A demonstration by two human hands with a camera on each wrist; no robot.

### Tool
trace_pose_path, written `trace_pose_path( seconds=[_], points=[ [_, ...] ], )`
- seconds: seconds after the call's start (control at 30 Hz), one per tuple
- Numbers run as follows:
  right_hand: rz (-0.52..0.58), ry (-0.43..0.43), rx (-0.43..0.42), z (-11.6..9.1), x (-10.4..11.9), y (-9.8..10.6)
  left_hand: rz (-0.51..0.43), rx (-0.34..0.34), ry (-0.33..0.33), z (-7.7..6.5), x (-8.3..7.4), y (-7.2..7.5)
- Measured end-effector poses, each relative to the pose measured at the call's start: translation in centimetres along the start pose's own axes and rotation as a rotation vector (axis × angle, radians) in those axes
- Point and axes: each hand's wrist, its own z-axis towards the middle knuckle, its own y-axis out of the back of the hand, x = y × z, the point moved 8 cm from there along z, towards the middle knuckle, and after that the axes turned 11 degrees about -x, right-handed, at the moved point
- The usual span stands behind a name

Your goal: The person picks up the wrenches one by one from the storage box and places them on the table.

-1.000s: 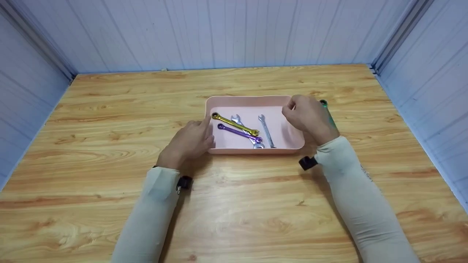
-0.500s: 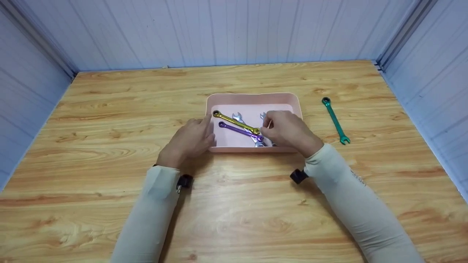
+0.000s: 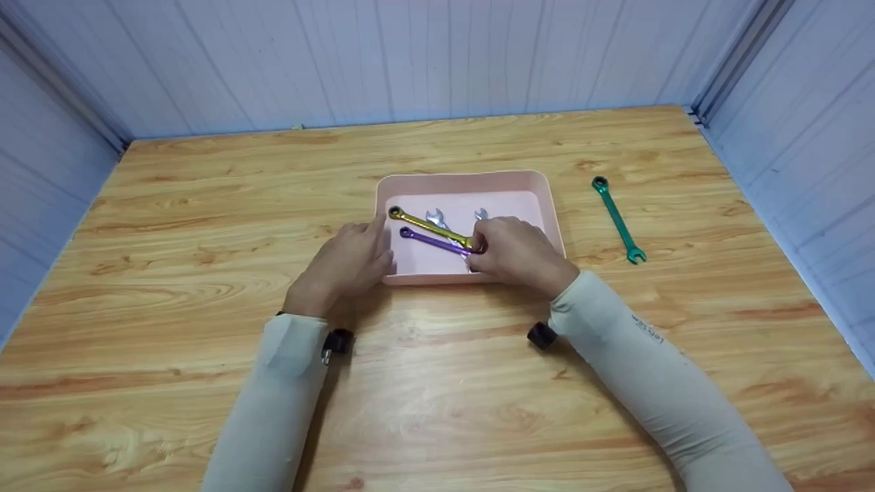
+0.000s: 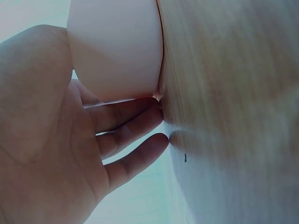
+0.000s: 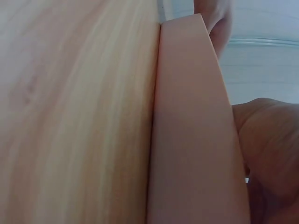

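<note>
A shallow pink tray [image 3: 465, 183] holds several wrenches. My left hand [image 3: 345, 260] grips the tray's left wall, thumb at the rim. In the left wrist view, the fingers [image 4: 131, 140] lie outside the tray wall [image 4: 117, 51]. Inside the tray, my right hand [image 3: 519, 253] is curled, its thumb and index finger pinching the open end of a yellow ratchet wrench [image 3: 427, 225]. Just below lies a purple ratchet wrench [image 3: 434, 241], its right end hidden by the thumb. A silver wrench [image 3: 435, 216] lies under these two. Another silver wrench [image 3: 481, 214] is mostly covered by the right hand.
On the wooden table [image 3: 424, 383], right of the tray, lies a green ratchet wrench [image 3: 618, 220]. Pale panel walls [image 3: 410, 61] stand behind and at both sides. The tray's near wall [image 5: 191, 121] stands between the right wrist camera and the right palm.
My right hand has moved left from the tray's right rim, uncovering the green wrench, down to the yellow wrench's end. My left hand stays at the tray's left wall.
</note>
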Motion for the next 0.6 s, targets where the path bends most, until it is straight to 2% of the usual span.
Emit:
trace_pose_path(
  seconds=[0.3, 0.6],
  points=[
    [0.009, -0.006, -0.004, 0.20, -0.34, -0.38, -0.015, 0.002, -0.002, -0.12, 0.11, -0.03],
    [-0.034, -0.017, 0.002, 0.06, -0.35, -0.09, -0.017, 0.006, 0.012, -0.10, 0.10, -0.05]
  ],
)
